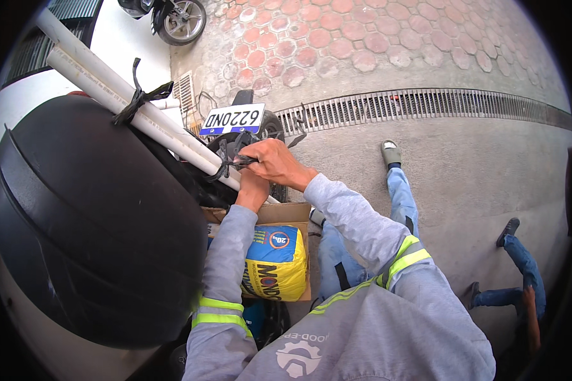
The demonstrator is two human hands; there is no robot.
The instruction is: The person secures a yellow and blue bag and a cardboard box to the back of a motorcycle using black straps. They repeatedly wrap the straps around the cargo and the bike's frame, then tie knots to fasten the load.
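My right hand (274, 163) is closed, its fingers pinching a black tie strip (225, 166) knotted round a bundle of white plastic pipes (171, 138). Just below it, my left hand (254, 188) is up against the lower end of the bundle. The right hand covers the left fingers, so their grip cannot be made out. Farther up the pipes, a second black strip (140, 101) is tied with its ends sticking out. The pipes slant along the side of a motorcycle, whose rear wheel (273, 125) shows beyond my hands.
A large black rounded case (95, 222) fills the left. By my left forearm, an open cardboard box (286, 213) holds a yellow and blue bag (276, 267). A metal drain grate (426, 103) crosses the ground ahead. Another person's legs (521, 273) are at the right.
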